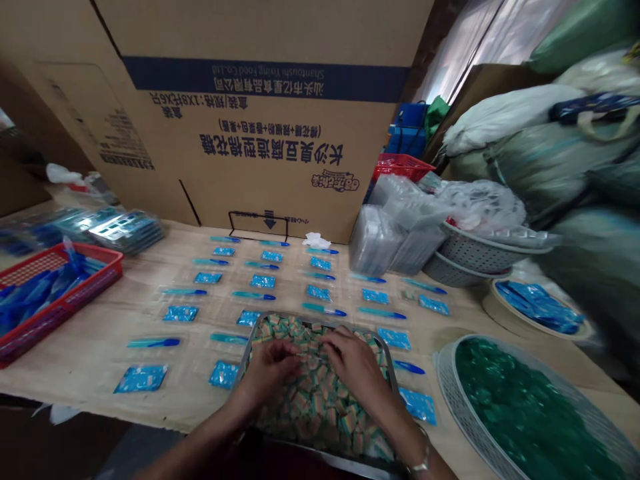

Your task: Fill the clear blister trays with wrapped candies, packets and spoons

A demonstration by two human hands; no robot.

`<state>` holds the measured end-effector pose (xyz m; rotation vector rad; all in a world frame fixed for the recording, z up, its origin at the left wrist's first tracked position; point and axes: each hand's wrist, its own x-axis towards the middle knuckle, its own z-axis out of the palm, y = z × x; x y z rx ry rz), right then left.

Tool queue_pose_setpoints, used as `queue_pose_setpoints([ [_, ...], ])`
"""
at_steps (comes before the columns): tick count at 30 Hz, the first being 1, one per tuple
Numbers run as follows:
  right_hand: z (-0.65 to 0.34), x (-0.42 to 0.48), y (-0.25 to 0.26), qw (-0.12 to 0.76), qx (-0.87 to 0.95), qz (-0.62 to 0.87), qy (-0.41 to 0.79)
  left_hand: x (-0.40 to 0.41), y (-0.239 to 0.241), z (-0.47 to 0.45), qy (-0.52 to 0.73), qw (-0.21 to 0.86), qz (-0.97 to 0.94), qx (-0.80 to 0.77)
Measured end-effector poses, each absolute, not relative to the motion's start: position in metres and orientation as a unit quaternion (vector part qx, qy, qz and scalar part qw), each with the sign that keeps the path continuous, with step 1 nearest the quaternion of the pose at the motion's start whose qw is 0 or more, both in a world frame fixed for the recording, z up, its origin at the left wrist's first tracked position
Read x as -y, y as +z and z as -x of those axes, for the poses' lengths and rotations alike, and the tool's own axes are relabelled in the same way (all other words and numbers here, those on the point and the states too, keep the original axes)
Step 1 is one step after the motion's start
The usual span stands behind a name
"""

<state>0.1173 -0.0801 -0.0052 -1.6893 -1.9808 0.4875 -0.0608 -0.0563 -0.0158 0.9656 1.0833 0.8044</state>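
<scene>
A metal tray (249, 346) heaped with small rainbow-striped wrapped candies (320, 407) sits at the near edge of the table. Both my hands rest on the heap. My left hand (270, 369) has its fingers curled down into the candies, and my right hand (353, 360) is curled beside it, fingertips meeting over the pile. What the fingers pinch is too small to name. Beyond the tray lie rows of clear plastic trays (210, 293), each with a blue packet (141, 378) and a blue pen-like stick (153, 343).
A red basket (60, 308) of blue items is at the left. A white basket of green pieces (520, 413) is at the right, with a dish of blue packets (540, 305) and stacked white colanders (475, 257) behind. A big cardboard box (260, 120) stands at the back.
</scene>
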Motion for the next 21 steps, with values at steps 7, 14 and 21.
queue_pose_setpoints([
  [7, -0.108, 0.069, -0.010, 0.229, 0.736, 0.599, 0.216, 0.053, -0.026, 0.066, 0.363, 0.666, -0.428, -0.492],
  [14, -0.097, 0.097, -0.003, 0.356, 0.631, 0.545, 0.422, 0.063, -0.020, 0.059, 0.332, 0.649, -0.509, -0.458],
  [21, -0.088, 0.095, -0.011, 0.358, 0.633, 0.556, 0.403, 0.070, -0.015, 0.072, 0.316, 0.679, -0.495, -0.441],
])
